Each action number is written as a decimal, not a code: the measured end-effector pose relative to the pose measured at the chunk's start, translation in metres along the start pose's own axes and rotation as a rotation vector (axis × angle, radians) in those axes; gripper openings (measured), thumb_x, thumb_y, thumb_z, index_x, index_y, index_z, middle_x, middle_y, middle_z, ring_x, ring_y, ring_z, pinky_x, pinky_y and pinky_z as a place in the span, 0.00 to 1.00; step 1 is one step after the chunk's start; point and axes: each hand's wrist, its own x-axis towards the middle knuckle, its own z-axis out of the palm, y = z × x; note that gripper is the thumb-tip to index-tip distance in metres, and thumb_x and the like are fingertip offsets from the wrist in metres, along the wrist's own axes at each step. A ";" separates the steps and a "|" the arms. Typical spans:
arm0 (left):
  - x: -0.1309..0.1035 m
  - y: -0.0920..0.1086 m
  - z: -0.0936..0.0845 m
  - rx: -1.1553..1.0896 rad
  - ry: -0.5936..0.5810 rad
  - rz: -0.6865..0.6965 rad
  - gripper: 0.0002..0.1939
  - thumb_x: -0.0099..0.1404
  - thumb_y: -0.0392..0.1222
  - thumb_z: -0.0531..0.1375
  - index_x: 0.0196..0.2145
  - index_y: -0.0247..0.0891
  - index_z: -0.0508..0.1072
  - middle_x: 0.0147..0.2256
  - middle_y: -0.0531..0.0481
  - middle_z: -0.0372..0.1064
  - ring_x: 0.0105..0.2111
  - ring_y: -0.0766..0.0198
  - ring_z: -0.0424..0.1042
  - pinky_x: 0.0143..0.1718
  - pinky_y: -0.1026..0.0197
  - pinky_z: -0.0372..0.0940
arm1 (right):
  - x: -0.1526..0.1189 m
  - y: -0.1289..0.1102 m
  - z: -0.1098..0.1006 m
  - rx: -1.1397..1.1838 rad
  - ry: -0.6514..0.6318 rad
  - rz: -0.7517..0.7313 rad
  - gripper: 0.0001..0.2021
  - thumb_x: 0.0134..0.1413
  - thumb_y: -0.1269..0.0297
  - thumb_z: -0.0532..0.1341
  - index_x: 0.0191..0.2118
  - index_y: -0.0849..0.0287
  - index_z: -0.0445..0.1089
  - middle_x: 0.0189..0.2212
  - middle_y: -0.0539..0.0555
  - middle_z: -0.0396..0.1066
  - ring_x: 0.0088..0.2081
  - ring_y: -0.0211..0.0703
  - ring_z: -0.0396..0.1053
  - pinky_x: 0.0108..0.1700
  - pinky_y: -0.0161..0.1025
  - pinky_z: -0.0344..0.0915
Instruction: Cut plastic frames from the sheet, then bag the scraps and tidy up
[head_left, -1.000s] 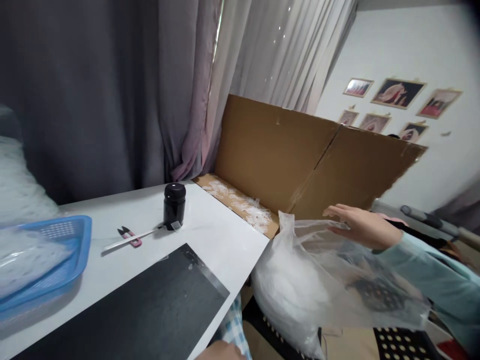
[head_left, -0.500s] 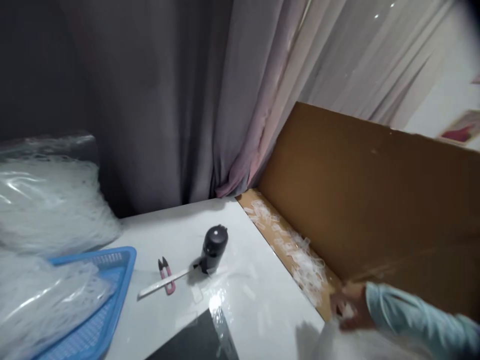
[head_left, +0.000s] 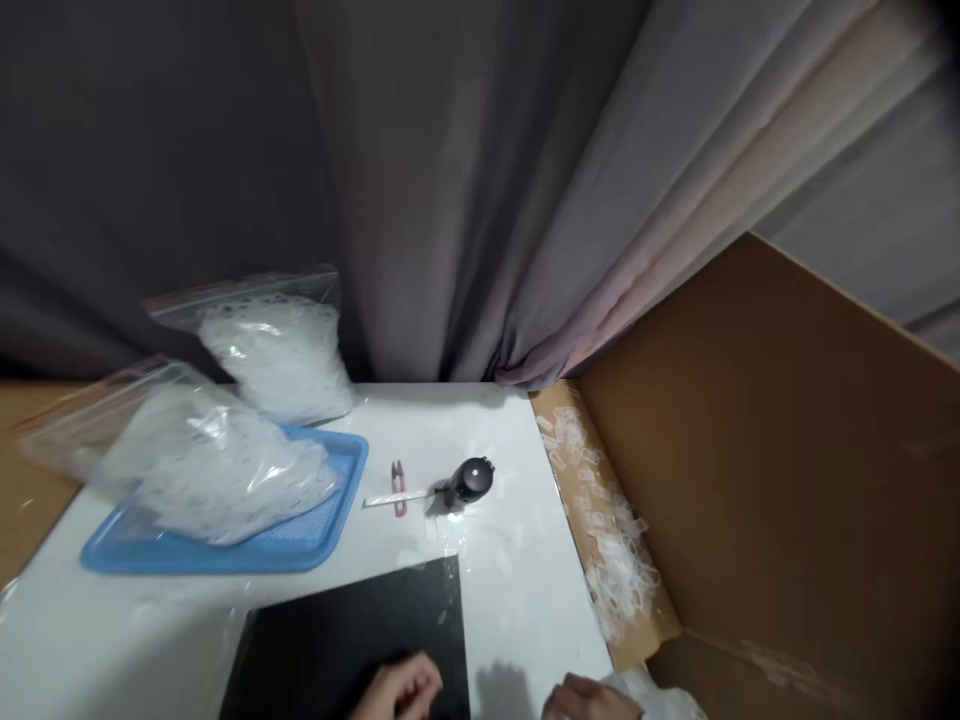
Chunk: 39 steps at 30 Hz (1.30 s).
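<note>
My left hand (head_left: 401,688) is over the black mat (head_left: 352,620) at the bottom edge, its fingers curled together. Whatever may be between them is hidden. My right hand (head_left: 589,698) is low at the table's front right, fingers bent and closed, partly cut off by the frame; its fingertips do not show clearly. Right beside it lies a whitish plastic bag (head_left: 660,700). Small clear plastic pieces (head_left: 619,565) lie heaped on the cardboard strip along the table's right side.
A blue tray (head_left: 341,500) carries a zip bag of white pieces (head_left: 225,470); another filled bag (head_left: 277,355) stands behind. Pink-handled thread snips (head_left: 399,490), a white stick (head_left: 401,497) and a black cylinder (head_left: 474,480) are mid-table. A tall cardboard panel (head_left: 780,450) rises at right.
My view has swung left, bringing the tray and bags fully in. My right hand has drawn back from the cardboard strip toward the front of the table. My left hand has come into view.
</note>
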 end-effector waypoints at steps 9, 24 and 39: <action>-0.006 -0.005 -0.075 0.025 0.768 0.072 0.18 0.69 0.55 0.53 0.36 0.40 0.73 0.33 0.48 0.73 0.36 0.59 0.75 0.38 0.59 0.69 | 0.058 -0.063 -0.037 0.044 0.161 -0.199 0.10 0.51 0.64 0.59 0.41 0.55 0.71 0.35 0.52 0.75 0.29 0.40 0.72 0.35 0.36 0.69; 0.081 -0.017 -0.115 0.753 0.994 0.444 0.16 0.68 0.29 0.51 0.49 0.37 0.72 0.55 0.37 0.64 0.56 0.52 0.64 0.55 0.50 0.64 | 0.238 -0.105 0.040 0.159 0.825 -0.104 0.20 0.49 0.68 0.64 0.49 0.63 0.65 0.43 0.62 0.66 0.43 0.54 0.69 0.48 0.49 0.69; 0.119 0.016 -0.095 0.818 0.860 0.294 0.14 0.68 0.40 0.57 0.50 0.39 0.71 0.48 0.43 0.71 0.50 0.53 0.68 0.49 0.51 0.60 | 0.228 -0.088 0.045 0.164 1.031 -0.103 0.07 0.62 0.71 0.53 0.35 0.58 0.66 0.33 0.55 0.66 0.35 0.46 0.63 0.39 0.43 0.61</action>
